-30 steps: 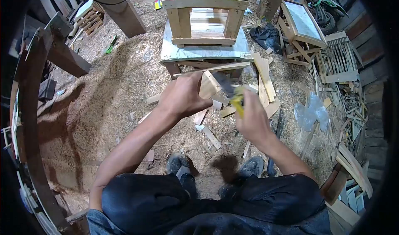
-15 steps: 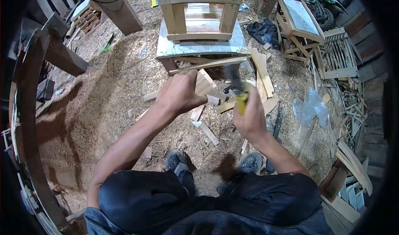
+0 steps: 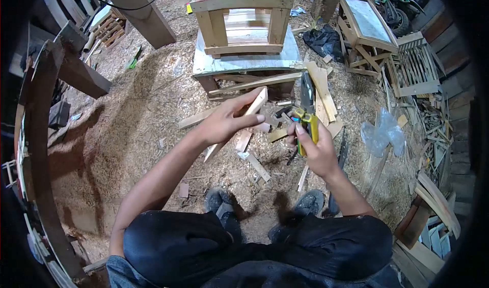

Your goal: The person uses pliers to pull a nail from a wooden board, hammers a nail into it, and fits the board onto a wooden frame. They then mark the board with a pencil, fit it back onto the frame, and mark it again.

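My left hand [image 3: 221, 127] is closed around a pale wooden strip [image 3: 259, 102], which slants from upper right to lower left past my palm. Its lower end pokes out below my wrist. In my right hand [image 3: 318, 153] is a yellow-handled tool [image 3: 307, 119], gripped with the thumb along the handle. Its long dark head points away from me, and I cannot make out its exact kind. The two hands are apart, over scattered wood offcuts [image 3: 257, 167] on the floor.
Ahead, a wooden frame [image 3: 242, 49] stands on a low pale-topped table [image 3: 204, 64]. Long boards [image 3: 320, 87] lean or lie right of it. A clear plastic bag [image 3: 382, 135] lies to the right. Sawdust covers the floor around my shoes [image 3: 219, 201], and wooden posts [image 3: 140, 15] rise at left.
My left hand has turned so the wooden strip shows more along its length. The right hand has lowered slightly and moved right, and the blurred tool is now sharp and upright.
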`<state>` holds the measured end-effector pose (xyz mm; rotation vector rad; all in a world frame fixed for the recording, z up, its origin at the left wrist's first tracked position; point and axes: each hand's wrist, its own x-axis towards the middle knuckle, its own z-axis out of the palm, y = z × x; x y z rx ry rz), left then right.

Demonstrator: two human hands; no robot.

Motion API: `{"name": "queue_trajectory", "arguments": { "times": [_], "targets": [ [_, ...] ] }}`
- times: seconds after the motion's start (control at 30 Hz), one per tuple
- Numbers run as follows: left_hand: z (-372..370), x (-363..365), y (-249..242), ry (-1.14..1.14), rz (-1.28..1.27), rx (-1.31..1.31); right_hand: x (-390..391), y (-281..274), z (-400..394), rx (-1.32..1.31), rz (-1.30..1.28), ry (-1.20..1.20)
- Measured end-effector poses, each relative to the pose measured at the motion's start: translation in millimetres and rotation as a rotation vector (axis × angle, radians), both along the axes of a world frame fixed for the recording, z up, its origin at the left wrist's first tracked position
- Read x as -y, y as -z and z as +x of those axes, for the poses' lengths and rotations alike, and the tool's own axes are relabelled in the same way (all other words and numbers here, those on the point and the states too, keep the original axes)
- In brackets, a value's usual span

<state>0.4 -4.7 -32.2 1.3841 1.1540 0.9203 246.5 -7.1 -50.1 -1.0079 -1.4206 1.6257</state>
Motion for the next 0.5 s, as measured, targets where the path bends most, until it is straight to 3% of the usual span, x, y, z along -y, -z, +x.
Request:
{"name": "queue_trajectory", "arguments": {
  "times": [0.07,0.1,0.13,0.17,0.2,0.27,0.33,0.4,0.5],
  "targets": [
    [-9.4,-2.5,2.1,0.077,-0.365,0.224,-0.8,-16.6,0.5,0.041,0.114,-0.030],
    [-4.5,1.1,0.4,0.030,-0.447,0.244,-1.2,-24.9,0.2,0.223,0.156,-0.066],
    [-2.1,2.2,-0.9,0.037,-0.449,0.242,-0.9,-28.6,1.2,0.407,0.196,-0.102],
    [-0.1,2.0,-2.5,0.051,-0.485,0.361,-3.4,-4.7,0.3,0.442,0.463,0.011],
    [2.6,2.8,-8.7,0.062,-0.519,0.481,-6.4,-2.6,-0.4,0.441,0.465,0.016],
    [14.9,7.1,-22.8,-0.016,-0.530,0.500,-17.0,-2.0,-5.3,0.570,0.851,0.074],
    [16.5,8.0,-24.5,0.087,-0.584,0.601,-24.2,-1.8,-7.5,0.627,0.930,0.087],
    [24.7,9.4,-21.3,0.015,-0.657,0.696,-30.0,-2.1,-11.8,0.760,1.160,0.154],
    [33.5,9.6,-28.6,0.025,-0.802,0.959,-29.5,4.7,-23.8,0.801,1.211,0.149]
  ]
}}
